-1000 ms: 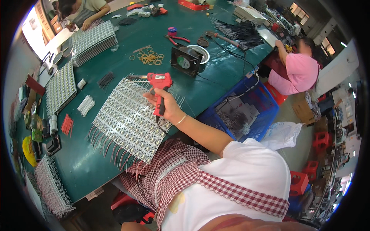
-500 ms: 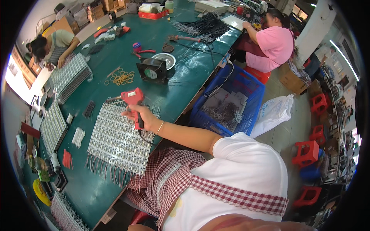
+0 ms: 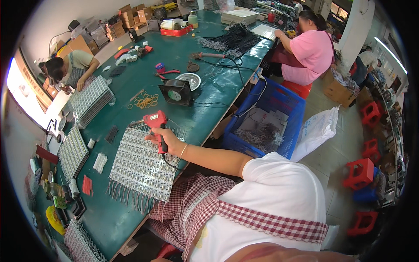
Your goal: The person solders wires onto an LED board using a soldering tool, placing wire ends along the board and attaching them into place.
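My right hand (image 3: pixel 169 140) is wrapped round the handle of a red soldering gun (image 3: pixel 155 118), a pistol-shaped tool with a black cord at its grip. The gun is over the far edge of a sheet of small white circuit modules (image 3: pixel 142 163), its tip pointing left. Rows of thin wires fringe the sheet's near and far edges. My left hand does not show.
On the green table (image 3: pixel 131 78) are a black fan (image 3: pixel 175 92), rubber bands (image 3: pixel 146 101), red sticks (image 3: pixel 87 185), white sticks (image 3: pixel 100 162) and a stacked module panel (image 3: pixel 73 153). A blue crate (image 3: pixel 262 113) stands beside it. Two co-workers sit at the far side and far right.
The whole view has shifted, so the table's things appear lower and further right. My right hand keeps its hold on the soldering gun over the sheet's far edge, with little movement.
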`<state>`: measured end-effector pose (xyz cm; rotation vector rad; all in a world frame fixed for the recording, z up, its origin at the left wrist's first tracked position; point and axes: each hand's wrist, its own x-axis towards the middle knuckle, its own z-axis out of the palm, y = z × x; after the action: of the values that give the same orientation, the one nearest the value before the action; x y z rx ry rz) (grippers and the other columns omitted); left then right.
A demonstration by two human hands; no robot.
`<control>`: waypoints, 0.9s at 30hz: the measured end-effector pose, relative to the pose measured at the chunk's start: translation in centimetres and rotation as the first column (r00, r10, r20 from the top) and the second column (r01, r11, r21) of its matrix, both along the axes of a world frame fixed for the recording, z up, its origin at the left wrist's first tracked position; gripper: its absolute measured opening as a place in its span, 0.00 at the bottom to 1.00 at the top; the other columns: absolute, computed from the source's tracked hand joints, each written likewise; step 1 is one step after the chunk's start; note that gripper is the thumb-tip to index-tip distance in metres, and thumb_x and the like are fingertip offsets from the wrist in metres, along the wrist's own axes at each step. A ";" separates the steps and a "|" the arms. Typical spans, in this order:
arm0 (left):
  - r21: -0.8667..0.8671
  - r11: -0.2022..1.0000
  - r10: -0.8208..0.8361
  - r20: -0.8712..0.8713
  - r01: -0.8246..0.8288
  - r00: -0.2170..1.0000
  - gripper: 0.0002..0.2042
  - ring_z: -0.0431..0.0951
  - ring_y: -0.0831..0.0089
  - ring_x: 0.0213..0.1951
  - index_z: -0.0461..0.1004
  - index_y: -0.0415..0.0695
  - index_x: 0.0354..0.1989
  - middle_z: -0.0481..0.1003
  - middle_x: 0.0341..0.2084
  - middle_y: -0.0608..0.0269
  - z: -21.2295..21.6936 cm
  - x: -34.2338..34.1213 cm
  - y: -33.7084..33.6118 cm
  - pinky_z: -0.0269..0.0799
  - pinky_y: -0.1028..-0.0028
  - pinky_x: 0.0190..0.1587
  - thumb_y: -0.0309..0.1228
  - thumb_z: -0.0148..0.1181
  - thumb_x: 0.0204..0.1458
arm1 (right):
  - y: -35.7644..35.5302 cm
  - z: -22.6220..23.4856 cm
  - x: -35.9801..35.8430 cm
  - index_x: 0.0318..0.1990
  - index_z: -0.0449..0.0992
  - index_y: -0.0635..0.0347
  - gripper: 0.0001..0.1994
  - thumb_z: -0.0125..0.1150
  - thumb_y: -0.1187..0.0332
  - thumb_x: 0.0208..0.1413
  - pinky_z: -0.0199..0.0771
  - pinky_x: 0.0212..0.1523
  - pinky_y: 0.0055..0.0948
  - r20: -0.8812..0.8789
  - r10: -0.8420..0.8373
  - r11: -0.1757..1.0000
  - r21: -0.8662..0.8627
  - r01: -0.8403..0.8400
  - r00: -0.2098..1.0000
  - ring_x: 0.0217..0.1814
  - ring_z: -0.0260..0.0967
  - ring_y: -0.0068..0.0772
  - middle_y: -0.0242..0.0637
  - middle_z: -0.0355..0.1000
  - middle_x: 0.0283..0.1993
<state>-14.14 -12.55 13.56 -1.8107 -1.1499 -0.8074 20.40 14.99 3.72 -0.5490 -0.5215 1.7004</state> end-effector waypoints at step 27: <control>-0.940 0.247 0.275 -0.165 -0.235 0.947 0.32 0.38 0.50 0.71 0.42 0.38 0.69 0.40 0.70 0.47 -6.4 10.7 17.8 0.35 0.45 0.66 0.47 0.36 0.64 | -0.3 -0.3 0.0 0.42 0.70 0.56 0.11 0.57 0.61 0.57 0.70 0.46 0.20 -0.150 0.036 0.996 -0.079 -0.048 0.988 0.45 0.74 0.25 0.44 0.77 0.42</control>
<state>-3.41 5.24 7.18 -2.3901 -2.1969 0.2338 20.40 14.68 3.41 -0.4688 -0.3599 1.7928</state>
